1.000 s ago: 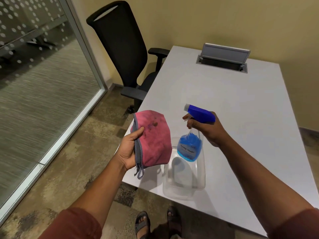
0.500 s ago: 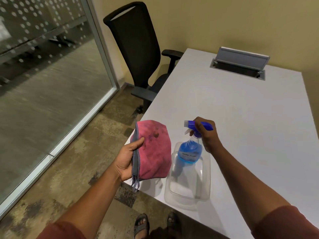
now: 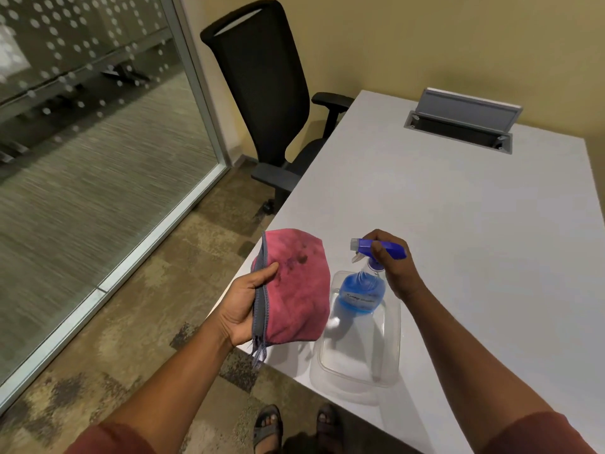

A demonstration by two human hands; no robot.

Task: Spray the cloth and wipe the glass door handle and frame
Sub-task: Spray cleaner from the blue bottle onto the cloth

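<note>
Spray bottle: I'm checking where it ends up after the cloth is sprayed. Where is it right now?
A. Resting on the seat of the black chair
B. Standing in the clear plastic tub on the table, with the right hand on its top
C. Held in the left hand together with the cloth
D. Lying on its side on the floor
B: the spray bottle stands upright in the clear tub, with the right hand over its blue trigger head.
</note>
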